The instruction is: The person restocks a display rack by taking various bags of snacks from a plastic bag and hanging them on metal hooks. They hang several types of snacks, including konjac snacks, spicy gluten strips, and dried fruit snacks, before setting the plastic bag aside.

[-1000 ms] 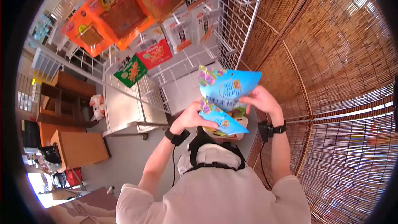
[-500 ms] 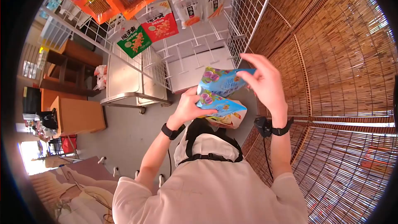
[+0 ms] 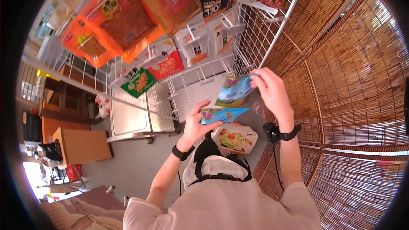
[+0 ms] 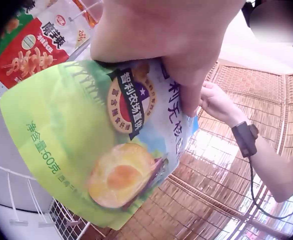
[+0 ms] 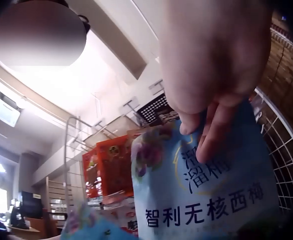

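My left hand [image 3: 194, 130] grips a blue and green bag of dried prunes [image 3: 219, 115], thumb on its near side. In the left wrist view this bag [image 4: 61, 130] shows a green lower part with a halved fruit printed on it. My right hand [image 3: 272, 96] pinches a second, matching prune bag [image 3: 232, 93] by its top corner. That bag [image 5: 206, 205] hangs face-on in the right wrist view, thumb and fingers at its upper edge. In the head view it is beyond the left bag, before the wire rack.
A white wire rack [image 3: 251, 55] with hooks stands ahead, hung with orange packs [image 3: 128, 23] and red and green snack bags [image 3: 138, 82]. On the floor below my hands sits a white container [image 3: 249, 141] holding colourful packs. A woven screen [image 3: 349, 89] rises at right; a cart [image 3: 130, 117] stands left.
My right hand has shifted from the bag's side to its top corner and carried it away from the left bag, toward the rack. The left hand keeps its bag, and the white container shows more.
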`<state>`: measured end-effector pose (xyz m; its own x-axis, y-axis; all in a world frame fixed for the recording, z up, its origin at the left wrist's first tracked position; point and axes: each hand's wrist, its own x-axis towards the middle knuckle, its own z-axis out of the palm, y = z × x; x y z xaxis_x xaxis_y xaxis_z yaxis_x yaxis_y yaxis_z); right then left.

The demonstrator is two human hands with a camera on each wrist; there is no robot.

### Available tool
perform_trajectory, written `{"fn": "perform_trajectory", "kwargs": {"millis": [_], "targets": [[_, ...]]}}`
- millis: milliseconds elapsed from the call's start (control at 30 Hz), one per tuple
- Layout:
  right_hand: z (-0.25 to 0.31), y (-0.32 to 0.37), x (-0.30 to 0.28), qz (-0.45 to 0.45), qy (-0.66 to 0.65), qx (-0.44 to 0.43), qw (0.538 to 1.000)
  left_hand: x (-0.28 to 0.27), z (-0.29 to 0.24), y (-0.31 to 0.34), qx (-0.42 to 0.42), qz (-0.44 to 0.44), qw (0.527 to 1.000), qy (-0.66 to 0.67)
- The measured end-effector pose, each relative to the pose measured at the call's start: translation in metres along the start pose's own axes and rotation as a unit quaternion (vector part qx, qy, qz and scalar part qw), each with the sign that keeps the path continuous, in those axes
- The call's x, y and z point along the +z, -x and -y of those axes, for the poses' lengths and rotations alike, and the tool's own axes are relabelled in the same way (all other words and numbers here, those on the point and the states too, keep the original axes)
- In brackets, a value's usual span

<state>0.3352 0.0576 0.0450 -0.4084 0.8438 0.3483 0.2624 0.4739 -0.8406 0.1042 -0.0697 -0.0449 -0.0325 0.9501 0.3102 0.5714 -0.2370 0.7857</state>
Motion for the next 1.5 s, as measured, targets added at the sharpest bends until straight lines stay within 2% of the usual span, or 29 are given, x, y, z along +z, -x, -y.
{"fn": "perform_trajectory", "kwargs": {"millis": [67,133,200,267,333,400,567,800,867,900,1000,1333,1400,1500], "targets": [[-0.015,-0.026,-0.006,-0.022,0.023,0.014,0.999,-0.010,0.018,-0.007,-0.014,0.012,1.000,0.020],[-0.044,-0.051,-0.007,-0.063,0.043,0.010,0.997,-0.021,0.034,-0.013,-0.084,0.057,0.995,0.017],[-0.068,-0.072,-0.010,-0.100,0.066,0.008,0.993,-0.028,0.045,-0.018,-0.053,0.059,0.997,0.007],[-0.088,-0.092,-0.013,-0.116,0.121,-0.025,0.986,-0.039,0.052,-0.021,-0.097,0.081,0.992,0.000],[-0.116,-0.111,-0.011,-0.116,0.136,-0.031,0.983,-0.044,0.063,-0.021,-0.102,0.086,0.991,0.007],[-0.140,-0.128,-0.009,-0.187,0.150,-0.075,0.968,-0.051,0.071,-0.022,-0.120,0.085,0.989,-0.017],[-0.166,-0.150,-0.006,-0.243,0.173,-0.077,0.951,-0.066,0.091,-0.019,-0.134,0.081,0.987,-0.026],[-0.171,-0.160,0.001,-0.374,0.154,-0.105,0.908,-0.081,0.082,-0.012,-0.144,0.056,0.987,-0.043],[-0.176,-0.163,-0.002,-0.400,0.214,-0.118,0.883,-0.080,0.074,-0.008,-0.175,0.055,0.983,-0.025],[-0.174,-0.165,-0.002,-0.409,0.163,-0.106,0.891,-0.078,0.071,-0.006,-0.204,0.053,0.977,-0.004],[-0.168,-0.169,-0.005,-0.413,0.138,-0.101,0.895,-0.074,0.074,0.005,-0.190,0.045,0.980,-0.034],[-0.170,-0.174,-0.012,-0.412,0.134,-0.087,0.897,-0.059,0.079,0.018,-0.216,0.051,0.975,-0.021],[-0.165,-0.175,-0.014,-0.411,0.084,-0.064,0.906,-0.057,0.076,0.014,-0.195,0.054,0.979,-0.013],[-0.164,-0.178,-0.015,-0.412,0.038,-0.053,0.909,-0.055,0.068,0.006,-0.209,0.065,0.976,-0.010]]}}
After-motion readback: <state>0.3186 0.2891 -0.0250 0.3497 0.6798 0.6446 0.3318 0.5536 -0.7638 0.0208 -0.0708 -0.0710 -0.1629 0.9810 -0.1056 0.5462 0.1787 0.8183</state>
